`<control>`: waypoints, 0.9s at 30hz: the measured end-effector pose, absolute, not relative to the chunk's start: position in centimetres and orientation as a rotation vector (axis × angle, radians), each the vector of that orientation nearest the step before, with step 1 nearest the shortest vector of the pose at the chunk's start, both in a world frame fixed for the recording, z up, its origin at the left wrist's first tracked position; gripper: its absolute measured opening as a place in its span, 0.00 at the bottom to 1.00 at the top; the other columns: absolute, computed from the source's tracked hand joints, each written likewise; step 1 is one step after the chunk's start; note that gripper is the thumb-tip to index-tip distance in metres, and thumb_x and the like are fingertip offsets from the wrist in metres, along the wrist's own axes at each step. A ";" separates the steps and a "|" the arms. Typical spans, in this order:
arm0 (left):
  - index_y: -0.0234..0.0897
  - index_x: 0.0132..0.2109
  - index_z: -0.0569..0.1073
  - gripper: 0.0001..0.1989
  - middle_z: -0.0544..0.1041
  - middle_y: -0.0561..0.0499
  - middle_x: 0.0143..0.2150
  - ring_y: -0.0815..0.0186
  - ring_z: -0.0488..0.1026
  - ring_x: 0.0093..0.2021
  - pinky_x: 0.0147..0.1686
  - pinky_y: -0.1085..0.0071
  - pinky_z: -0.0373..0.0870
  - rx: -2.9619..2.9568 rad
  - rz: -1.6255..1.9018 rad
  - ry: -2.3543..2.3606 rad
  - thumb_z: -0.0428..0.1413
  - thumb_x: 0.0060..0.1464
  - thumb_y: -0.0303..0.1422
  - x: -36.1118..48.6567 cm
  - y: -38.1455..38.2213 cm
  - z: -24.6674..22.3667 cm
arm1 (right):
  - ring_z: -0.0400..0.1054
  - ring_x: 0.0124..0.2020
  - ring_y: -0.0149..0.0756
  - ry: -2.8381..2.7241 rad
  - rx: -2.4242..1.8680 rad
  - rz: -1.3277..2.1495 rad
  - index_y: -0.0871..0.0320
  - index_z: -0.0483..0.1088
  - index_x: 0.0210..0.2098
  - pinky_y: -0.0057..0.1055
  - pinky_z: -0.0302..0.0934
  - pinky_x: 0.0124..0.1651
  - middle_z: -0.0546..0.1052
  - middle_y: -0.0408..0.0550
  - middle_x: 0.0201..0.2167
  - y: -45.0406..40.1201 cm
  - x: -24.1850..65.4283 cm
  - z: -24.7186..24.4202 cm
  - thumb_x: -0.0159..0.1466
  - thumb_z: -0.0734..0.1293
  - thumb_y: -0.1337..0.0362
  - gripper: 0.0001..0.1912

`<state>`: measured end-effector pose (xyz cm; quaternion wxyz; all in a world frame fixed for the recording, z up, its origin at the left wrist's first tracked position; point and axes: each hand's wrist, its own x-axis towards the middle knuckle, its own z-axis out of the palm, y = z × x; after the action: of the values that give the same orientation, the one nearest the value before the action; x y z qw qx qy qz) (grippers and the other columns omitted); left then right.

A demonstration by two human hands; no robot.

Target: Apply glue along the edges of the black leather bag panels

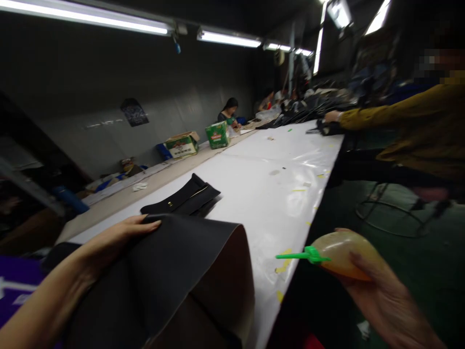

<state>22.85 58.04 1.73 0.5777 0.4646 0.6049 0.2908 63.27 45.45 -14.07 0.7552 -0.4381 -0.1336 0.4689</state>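
Observation:
My left hand (119, 237) is closed on the upper edge of a large black leather-like piece (174, 252), with the thumb and fingers lying along its top. This piece bends over, and its brown underside shows at the right. In my right hand (374, 286) is a soft, translucent squeeze bottle (345, 247) of yellowish liquid. Its thin green nozzle points left, over the table's near right edge and apart from the black piece. Beyond my left hand lie flat black pieces (181, 196) with small gold-coloured fittings.
A long white table (250, 184) stretches away, with yellow scraps along its right edge. Green boxes (218, 134) stand along the left side. A co-worker in a mustard sleeve (392, 109) reaches over the far right edge. Dark material (301, 114) is heaped at the far end. A stool (388, 213) stands at right.

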 end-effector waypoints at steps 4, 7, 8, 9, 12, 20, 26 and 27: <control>0.32 0.47 0.76 0.19 0.83 0.40 0.39 0.60 0.80 0.34 0.38 0.69 0.77 1.044 0.632 1.282 0.65 0.46 0.30 25.3 59.1 -2.3 | 0.72 0.39 0.40 -0.415 -1.006 0.979 0.48 0.70 0.54 0.24 0.72 0.40 0.76 0.44 0.43 45.4 62.9 -15.5 0.48 0.77 0.58 0.34; 0.31 0.48 0.75 0.19 0.82 0.40 0.38 0.60 0.80 0.35 0.39 0.68 0.77 0.985 0.611 1.278 0.64 0.47 0.31 25.8 59.9 -4.9 | 0.71 0.36 0.37 -0.518 -1.074 0.951 0.47 0.70 0.51 0.19 0.71 0.36 0.75 0.42 0.40 45.3 62.7 -15.1 0.45 0.78 0.57 0.33; 0.32 0.48 0.75 0.19 0.82 0.40 0.39 0.60 0.80 0.35 0.39 0.68 0.77 0.981 0.618 1.280 0.64 0.48 0.31 25.7 60.0 -5.2 | 0.70 0.35 0.36 -0.560 -1.102 0.936 0.46 0.70 0.50 0.18 0.70 0.34 0.75 0.43 0.38 45.3 62.7 -14.9 0.44 0.78 0.56 0.34; 0.33 0.48 0.75 0.19 0.82 0.40 0.39 0.60 0.80 0.35 0.39 0.68 0.77 0.986 0.634 1.283 0.64 0.48 0.32 25.5 60.2 -5.1 | 0.69 0.34 0.36 -0.601 -1.131 0.917 0.46 0.70 0.50 0.18 0.70 0.33 0.74 0.43 0.37 45.3 62.7 -14.7 0.44 0.78 0.55 0.34; 0.35 0.46 0.75 0.17 0.82 0.41 0.40 0.61 0.80 0.34 0.39 0.67 0.77 1.012 0.671 1.292 0.64 0.48 0.32 25.0 60.7 -3.8 | 0.68 0.34 0.36 -0.724 -1.218 0.830 0.45 0.68 0.50 0.19 0.69 0.32 0.73 0.44 0.37 45.6 62.7 -14.9 0.47 0.76 0.52 0.32; 0.33 0.47 0.73 0.19 0.82 0.39 0.41 0.60 0.80 0.36 0.40 0.66 0.77 0.943 0.685 1.308 0.65 0.47 0.32 26.1 60.3 -5.3 | 0.68 0.41 0.38 -1.203 -1.386 0.630 0.47 0.63 0.52 0.23 0.65 0.41 0.70 0.44 0.45 48.0 61.9 -18.3 0.58 0.70 0.50 0.25; 0.33 0.49 0.72 0.21 0.82 0.39 0.41 0.59 0.80 0.35 0.38 0.66 0.77 0.922 0.714 1.324 0.64 0.48 0.31 26.2 60.5 -5.6 | 0.68 0.40 0.38 -1.237 -1.407 0.690 0.48 0.62 0.52 0.25 0.65 0.40 0.70 0.43 0.42 49.6 62.0 -18.2 0.58 0.70 0.49 0.25; 0.33 0.49 0.72 0.20 0.82 0.39 0.41 0.59 0.80 0.35 0.38 0.66 0.77 0.922 0.716 1.321 0.64 0.48 0.31 26.2 60.5 -5.5 | 0.68 0.40 0.38 -1.235 -1.405 0.724 0.48 0.62 0.51 0.25 0.65 0.40 0.71 0.43 0.42 49.8 62.0 -18.2 0.58 0.70 0.48 0.26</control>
<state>26.16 60.46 -5.54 0.6361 0.4035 0.5782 0.3135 62.00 49.84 -18.17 0.5379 -0.5906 -0.5189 0.3043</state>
